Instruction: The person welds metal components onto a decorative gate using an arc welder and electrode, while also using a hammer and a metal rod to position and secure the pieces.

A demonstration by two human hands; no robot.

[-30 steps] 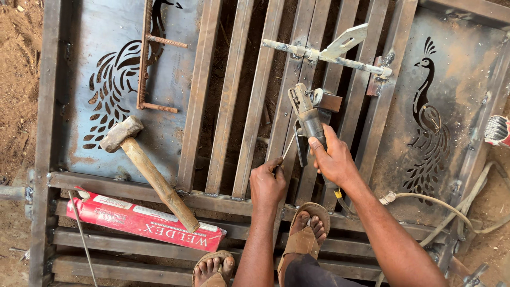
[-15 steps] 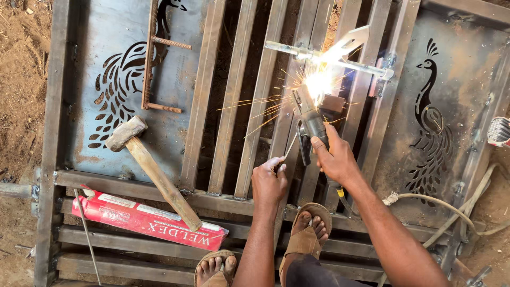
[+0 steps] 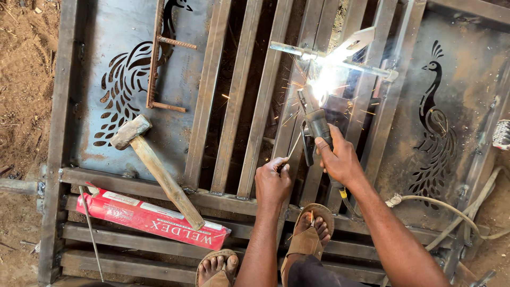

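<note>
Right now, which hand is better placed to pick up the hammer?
Left, probably. The left hand sits nearer the hammer and pinches only a thin rod, while the right hand grips the welding holder at the sparking joint.

Two peacock cutout panels show, the left peacock panel [image 3: 127, 85] and the right peacock panel [image 3: 441, 127]. There is one hammer [image 3: 159, 170], one red electrode box [image 3: 154, 219] and one loose rod [image 3: 91, 234]. Two sandalled feet show, the left foot [image 3: 217, 267] and the right foot [image 3: 313, 231].
</note>
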